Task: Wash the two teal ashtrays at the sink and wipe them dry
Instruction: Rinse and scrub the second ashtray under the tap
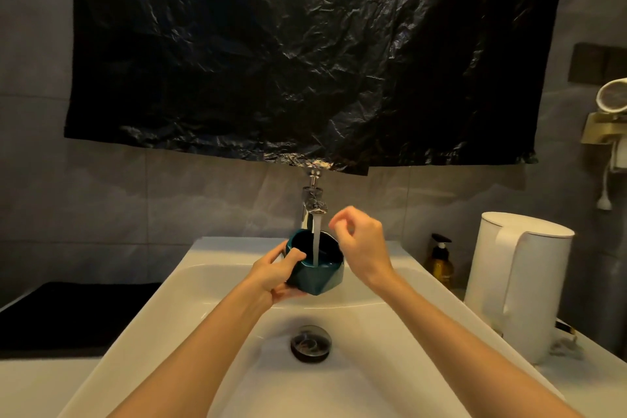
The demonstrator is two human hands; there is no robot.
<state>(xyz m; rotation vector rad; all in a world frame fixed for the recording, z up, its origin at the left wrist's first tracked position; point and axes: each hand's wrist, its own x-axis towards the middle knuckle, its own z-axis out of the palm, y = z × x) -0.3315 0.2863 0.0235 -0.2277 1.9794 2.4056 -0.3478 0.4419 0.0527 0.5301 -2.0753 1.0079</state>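
A: Holding a teal ashtray [317, 276] under the tap [314, 204], the left hand [276, 276] is gripping it from the side, thumb hooked over the rim and fingers underneath. Water [316, 241] is running straight down into the open top.

B: Where is it sitting in relation to the basin?

A: It is being held up in the air above the back of the white sink [190, 285], tipped slightly toward the camera, well behind the drain [310, 343].

B: And the other hand?

A: The right hand [361, 241] is hovering just to the right of the ashtray, gripping nothing, fingers loosely curled and not touching it.

B: Is the second ashtray showing?

A: I am seeing only one.

B: What else is lying around?

A: A white kettle [519, 285] is standing on the counter to the right, an amber pump bottle [441, 261] is standing behind it, and a black plastic sheet [305, 44] is hanging over the wall above the tap.
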